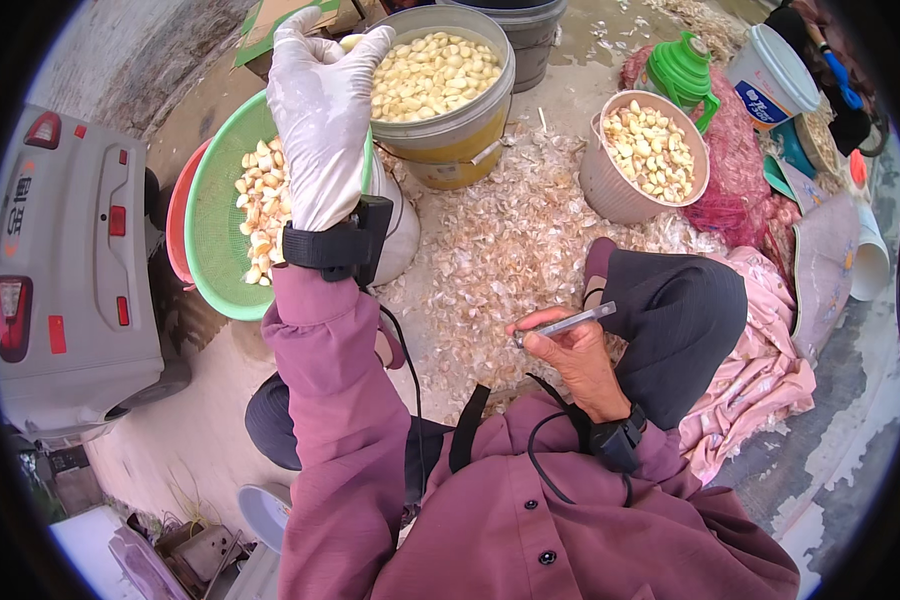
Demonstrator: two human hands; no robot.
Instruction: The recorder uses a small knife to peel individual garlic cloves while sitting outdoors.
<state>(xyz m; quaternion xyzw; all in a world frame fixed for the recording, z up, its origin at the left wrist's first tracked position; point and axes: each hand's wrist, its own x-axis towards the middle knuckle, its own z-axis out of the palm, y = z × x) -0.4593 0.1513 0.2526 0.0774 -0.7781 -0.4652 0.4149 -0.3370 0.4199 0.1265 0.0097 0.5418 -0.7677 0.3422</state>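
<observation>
My left hand (pixel 319 112), in a white glove, is raised beside a bucket (pixel 450 161) of pale peeled garlic cloves. A garlic clove (pixel 351 43) shows between its thumb and fingers. Beneath that wrist, a green mesh basket (pixel 214 202) contains garlic cloves (pixel 262 202), some with brownish skin. Low in front of my body, my bare right hand (pixel 581 360) grips a small knife-like metal tool (pixel 570 322), pointing up to the right. Garlic skins (pixel 495 262) cover the ground between my feet. A pinkish pail (pixel 604 180) of garlic cloves stands near my right knee.
Behind the bucket stands a dark bucket (pixel 536 56). A green jug (pixel 679 71), red mesh sacks (pixel 735 150) and a white tub (pixel 772 79) crowd the right. Pink patterned cloth (pixel 757 360) lies by my right leg. A grey van (pixel 82 247) is parked at left. A black cable (pixel 409 360) hangs near my left forearm.
</observation>
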